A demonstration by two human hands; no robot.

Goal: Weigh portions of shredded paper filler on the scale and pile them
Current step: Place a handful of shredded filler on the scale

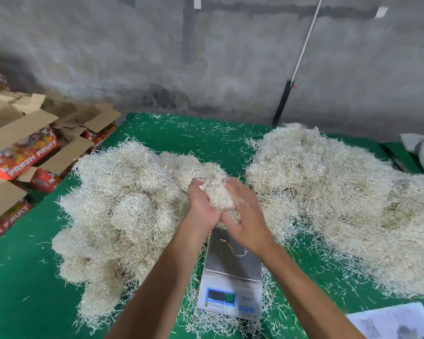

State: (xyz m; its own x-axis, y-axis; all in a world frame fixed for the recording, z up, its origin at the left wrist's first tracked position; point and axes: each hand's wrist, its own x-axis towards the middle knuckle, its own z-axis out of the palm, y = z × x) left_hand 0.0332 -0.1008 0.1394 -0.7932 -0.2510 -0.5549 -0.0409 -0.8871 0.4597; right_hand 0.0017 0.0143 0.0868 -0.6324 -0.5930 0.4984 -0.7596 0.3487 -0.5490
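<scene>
Hands: left (pixel 201 204) and right (pixel 245 221) cupped round a pale shredded-paper clump (pixel 219 195), above the steel-topped white scale (pixel 231 277).
Box print: "FRESH FRUIT" on red cartons (pixel 22 157).

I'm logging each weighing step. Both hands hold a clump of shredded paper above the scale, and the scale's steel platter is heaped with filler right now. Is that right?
Not quite. In the head view the left hand and right hand do hold a clump of shredded paper above the scale, but its steel platter is nearly bare, with only a few stray strands on it.
</scene>
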